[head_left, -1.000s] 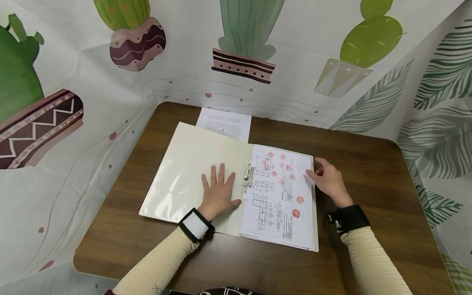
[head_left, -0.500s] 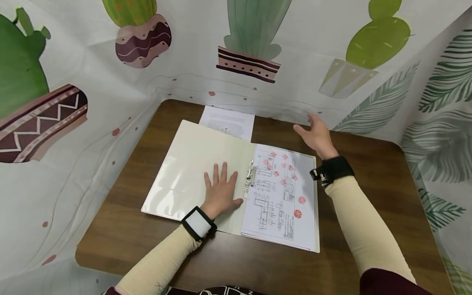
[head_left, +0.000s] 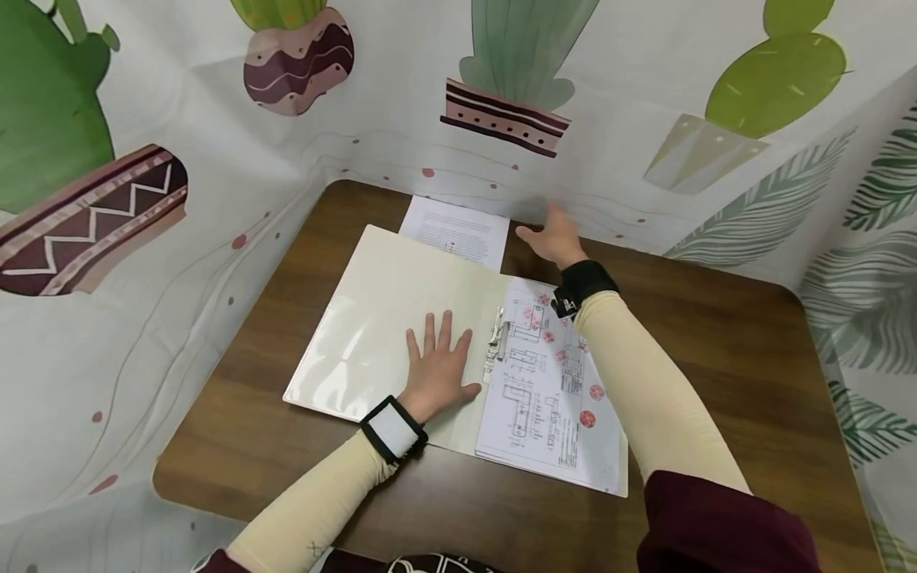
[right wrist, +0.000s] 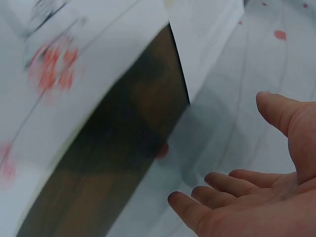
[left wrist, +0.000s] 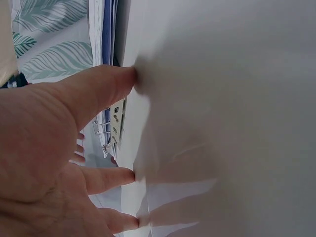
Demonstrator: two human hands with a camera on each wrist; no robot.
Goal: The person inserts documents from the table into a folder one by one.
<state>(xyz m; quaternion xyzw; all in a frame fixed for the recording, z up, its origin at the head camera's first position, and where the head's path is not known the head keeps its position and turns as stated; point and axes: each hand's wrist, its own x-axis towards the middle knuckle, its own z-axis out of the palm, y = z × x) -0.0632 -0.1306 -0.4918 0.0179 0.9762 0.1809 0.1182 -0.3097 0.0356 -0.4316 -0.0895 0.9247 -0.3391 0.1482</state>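
An open cream folder (head_left: 401, 278) lies on the table, a metal ring clip (head_left: 495, 344) along its spine. My left hand (head_left: 438, 378) rests spread on the bare inside cover; in the left wrist view its thumb and fingertips (left wrist: 129, 175) touch the smooth surface. On the folder's right side lies a stack of drawing sheets (head_left: 530, 398) with red stamps. My right hand (head_left: 559, 239) is stretched out past the folder's top, thumb apart from the fingers, holding nothing. It is beside the right edge of a printed sheet (head_left: 466, 227), which is partly hidden under the folder.
The brown wooden table (head_left: 716, 342) has rounded corners. A white cloth with cactus and leaf prints (head_left: 387, 87) hangs right behind its back edge. My right forearm sleeve (head_left: 645, 382) crosses over part of the drawing sheets.
My right hand has left the folder's right edge and moved up and to the left, toward the printed sheet at the back. The left hand has stayed on the cover.
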